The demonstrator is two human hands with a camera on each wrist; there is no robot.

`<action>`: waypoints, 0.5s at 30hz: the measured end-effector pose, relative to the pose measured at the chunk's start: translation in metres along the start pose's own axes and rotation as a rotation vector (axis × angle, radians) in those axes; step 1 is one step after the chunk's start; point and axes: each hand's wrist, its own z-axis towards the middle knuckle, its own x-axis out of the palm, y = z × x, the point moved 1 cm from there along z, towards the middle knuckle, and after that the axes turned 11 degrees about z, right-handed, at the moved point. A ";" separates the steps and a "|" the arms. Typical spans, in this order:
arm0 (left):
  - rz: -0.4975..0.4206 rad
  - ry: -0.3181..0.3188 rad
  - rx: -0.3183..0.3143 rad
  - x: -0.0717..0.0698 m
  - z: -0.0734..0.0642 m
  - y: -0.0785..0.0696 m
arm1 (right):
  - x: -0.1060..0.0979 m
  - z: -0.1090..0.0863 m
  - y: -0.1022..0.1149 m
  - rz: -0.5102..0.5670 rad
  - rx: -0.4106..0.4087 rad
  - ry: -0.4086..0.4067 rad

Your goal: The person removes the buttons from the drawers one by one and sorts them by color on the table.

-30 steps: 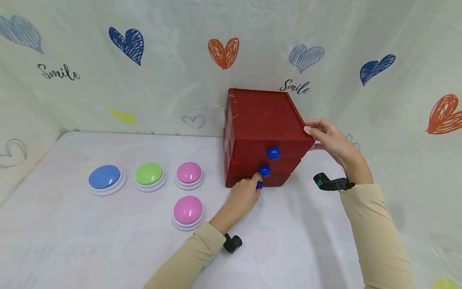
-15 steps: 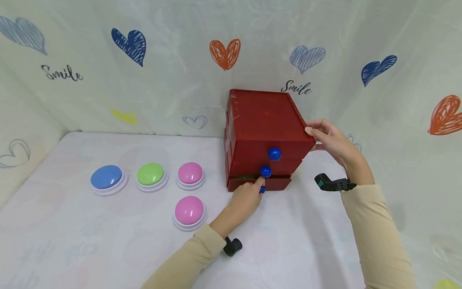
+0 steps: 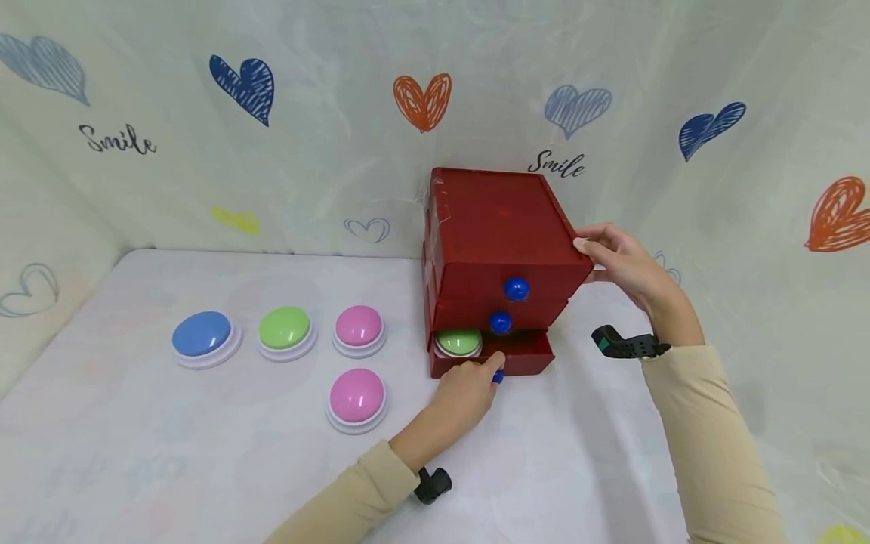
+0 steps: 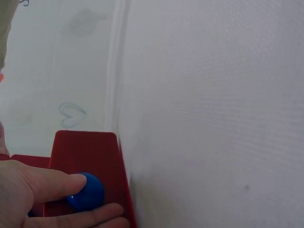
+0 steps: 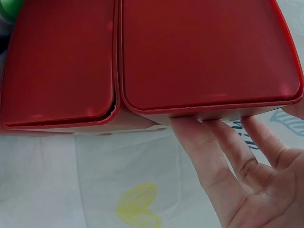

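A red cabinet (image 3: 503, 215) of three stacked drawers with blue knobs stands at the back of the table. Its bottom drawer (image 3: 530, 365) is pulled partly out. Inside on the left sits a green dome button (image 3: 459, 341) with a white base, partly hidden. My left hand (image 3: 462, 393) pinches the bottom drawer's blue knob (image 4: 89, 192) between thumb and fingers. At the cabinet's right side my right hand (image 3: 628, 272) touches the upper part, its thumb at the top edge. In the right wrist view its fingers (image 5: 204, 156) lie fairly straight against the side wall.
Left of the cabinet stand a blue button (image 3: 202, 333), another green button (image 3: 284, 328), a pink button (image 3: 358, 326) and a nearer pink button (image 3: 356, 396). The white table (image 3: 204, 461) meets a curtain (image 3: 326, 151) with printed hearts behind the cabinet.
The bottom drawer has slid out toward me with my left hand on its knob, bringing the green button inside into view. My right hand has stayed at the cabinet's side.
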 end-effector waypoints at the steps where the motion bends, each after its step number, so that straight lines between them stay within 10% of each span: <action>1: 0.003 0.000 0.005 0.000 -0.001 0.000 | 0.000 0.000 0.000 -0.002 0.001 -0.001; 15: 0.046 0.022 0.041 0.001 -0.014 -0.006 | 0.000 0.000 0.000 0.001 -0.004 -0.001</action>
